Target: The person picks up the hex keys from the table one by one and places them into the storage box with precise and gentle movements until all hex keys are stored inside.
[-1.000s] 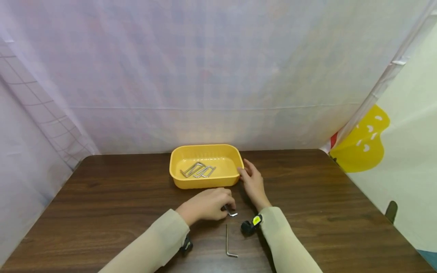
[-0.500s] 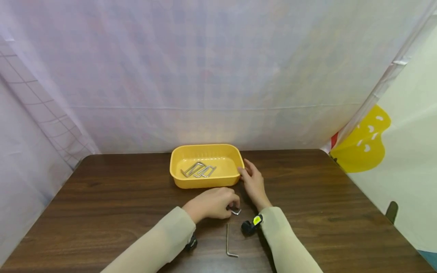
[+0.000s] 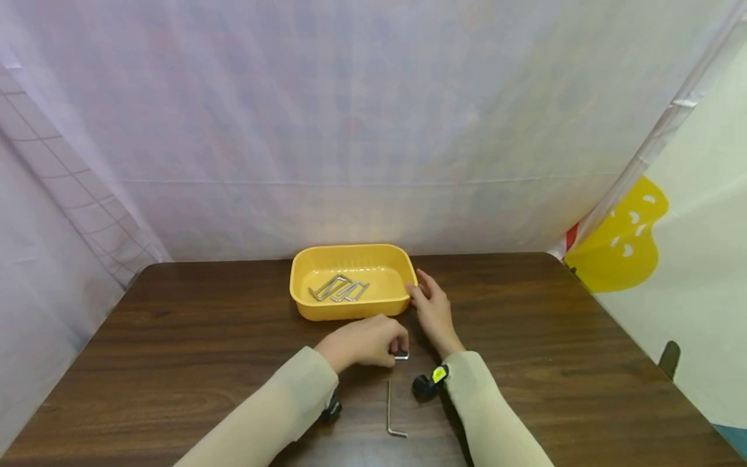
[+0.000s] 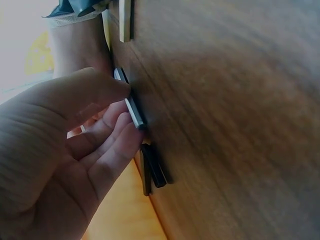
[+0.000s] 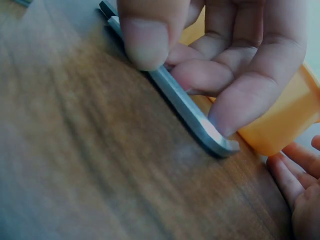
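My left hand (image 3: 370, 340) pinches a silver hex key (image 5: 187, 110) between thumb and fingertips, low over the table in front of a yellow basket (image 3: 350, 312). The key's bent end shows past the fingers in the right wrist view. Dark metal pieces (image 4: 155, 167) show just beyond the left fingertips in the left wrist view. At the basket's right front corner my right hand (image 3: 434, 318) holds the rim, thumb over it and fingers along the outside wall. Several more hex keys (image 3: 338, 288) lie together in the basket's left half. One loose hex key (image 3: 390, 412) rests on the table nearer the front.
The brown wooden table (image 3: 204, 357) runs back to a pale hanging curtain (image 3: 362, 130), close behind the basket. Black wrist cameras (image 3: 428, 386) are strapped on both wrists.
My left hand has moved slightly right and back with the hex key, which now shows less beside the fingers. My right hand, the basket and the loose key have stayed in place.
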Tool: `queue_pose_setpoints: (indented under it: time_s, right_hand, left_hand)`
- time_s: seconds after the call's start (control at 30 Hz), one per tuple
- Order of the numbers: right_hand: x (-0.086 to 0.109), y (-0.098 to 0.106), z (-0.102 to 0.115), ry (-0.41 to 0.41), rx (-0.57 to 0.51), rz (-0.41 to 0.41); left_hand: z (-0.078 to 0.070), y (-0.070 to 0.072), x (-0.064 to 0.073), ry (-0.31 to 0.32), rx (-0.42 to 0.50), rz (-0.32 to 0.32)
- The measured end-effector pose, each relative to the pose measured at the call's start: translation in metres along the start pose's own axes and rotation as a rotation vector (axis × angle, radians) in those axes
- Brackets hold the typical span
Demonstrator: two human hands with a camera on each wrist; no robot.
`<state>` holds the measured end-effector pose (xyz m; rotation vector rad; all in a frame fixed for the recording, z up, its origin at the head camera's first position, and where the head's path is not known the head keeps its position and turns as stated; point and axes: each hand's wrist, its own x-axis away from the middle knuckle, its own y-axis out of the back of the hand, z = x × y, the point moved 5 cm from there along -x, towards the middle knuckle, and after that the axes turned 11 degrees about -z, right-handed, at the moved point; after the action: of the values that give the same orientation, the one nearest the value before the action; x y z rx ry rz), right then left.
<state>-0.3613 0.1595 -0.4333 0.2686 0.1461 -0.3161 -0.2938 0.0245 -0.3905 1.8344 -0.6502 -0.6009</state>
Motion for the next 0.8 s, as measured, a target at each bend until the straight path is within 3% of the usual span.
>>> queue_pose_setpoints:
  time_s: [0.53, 0.8]
  right_hand:
    - [-0.0018, -0.0004, -0.0012, 0.017, -0.003, 0.005]
    - [-0.0021, -0.0002, -0.002, 0.018, 0.014, 0.003]
  left_hand:
    - [-0.0087, 0.0023, 0.0026, 0.041, -0.048, -0.012]
    - [-0.0078, 0.0009, 0.0021, 0.019, -0.07, -0.037]
